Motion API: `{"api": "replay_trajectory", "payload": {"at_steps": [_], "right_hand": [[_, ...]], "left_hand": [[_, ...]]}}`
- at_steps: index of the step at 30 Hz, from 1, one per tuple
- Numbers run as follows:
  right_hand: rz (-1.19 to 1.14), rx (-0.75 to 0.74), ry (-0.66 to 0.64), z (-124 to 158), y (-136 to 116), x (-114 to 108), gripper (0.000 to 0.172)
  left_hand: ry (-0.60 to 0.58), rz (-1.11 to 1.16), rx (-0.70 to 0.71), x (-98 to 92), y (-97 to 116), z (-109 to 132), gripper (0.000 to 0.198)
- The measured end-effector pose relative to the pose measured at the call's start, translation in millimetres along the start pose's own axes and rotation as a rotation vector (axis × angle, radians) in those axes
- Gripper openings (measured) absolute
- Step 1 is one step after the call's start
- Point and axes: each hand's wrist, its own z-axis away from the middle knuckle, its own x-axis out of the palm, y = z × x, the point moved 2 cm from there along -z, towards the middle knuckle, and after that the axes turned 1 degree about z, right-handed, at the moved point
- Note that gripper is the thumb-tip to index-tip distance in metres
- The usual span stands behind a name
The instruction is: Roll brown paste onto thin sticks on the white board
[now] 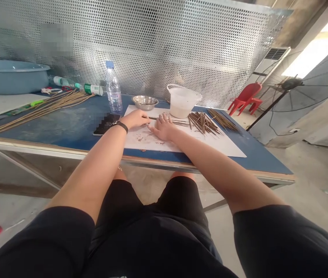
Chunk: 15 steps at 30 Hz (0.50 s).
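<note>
Crosswise, roughly left to right, a few thin brown sticks lie on the white board, their long axis near parallel to the table edge, ends showing beyond the right hand. That hand is palm down, fingers extended and thumb spread, over the sticks. Beside it, the left hand has bent fingers low at the board; whether they grip anything, I cannot tell. The upright water bottle and the lying bottle bear labels too small to read.
</note>
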Motion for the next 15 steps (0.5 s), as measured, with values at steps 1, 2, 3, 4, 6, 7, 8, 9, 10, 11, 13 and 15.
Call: {"api": "replay_trajectory", "payload": {"at_steps": [1,2,3,4,6,7,8,9,10,11,13,15], "right_hand": [[-0.002,0.011,-0.011,1,1,-1,0.120],[-0.001,0.019,-0.020,4,1,-1,0.122],[0.001,0.020,-0.029,9,0,-1,0.123],[0.005,0.017,-0.036,16,0,-1,0.123],[0.008,-0.002,-0.041,35,-3,0,0.123],[0.005,-0.010,-0.042,46,-4,1,0.123],[0.000,-0.019,-0.041,57,-4,2,0.123],[-0.007,-0.029,-0.043,69,-5,3,0.124],[-0.011,-0.043,-0.046,79,-6,4,0.125],[-0.013,-0.061,-0.050,87,-7,4,0.127],[-0.012,-0.091,-0.058,97,-7,5,0.129],[-0.011,-0.092,-0.073,94,-5,6,0.128]], "left_hand": [[-0.004,-0.001,0.004,0.3,0,0,0.032],[-0.007,-0.005,0.005,0.5,-1,0,0.031],[-0.006,-0.011,0.002,0.7,-1,-1,0.030],[-0.001,-0.018,-0.002,0.9,-1,-1,0.029],[0.008,-0.033,-0.010,1.3,-1,-2,0.028],[0.009,-0.039,-0.013,1.6,-1,-2,0.028],[0.010,-0.041,-0.015,1.8,-1,-2,0.028],[0.009,-0.040,-0.019,2.1,-2,-3,0.028],[0.009,-0.036,-0.026,2.3,-2,-4,0.029],[0.010,-0.031,-0.033,2.4,-3,-4,0.030],[0.009,-0.032,-0.042,2.9,-5,-6,0.032],[0.005,-0.046,-0.038,3.5,-7,-7,0.033]]}}
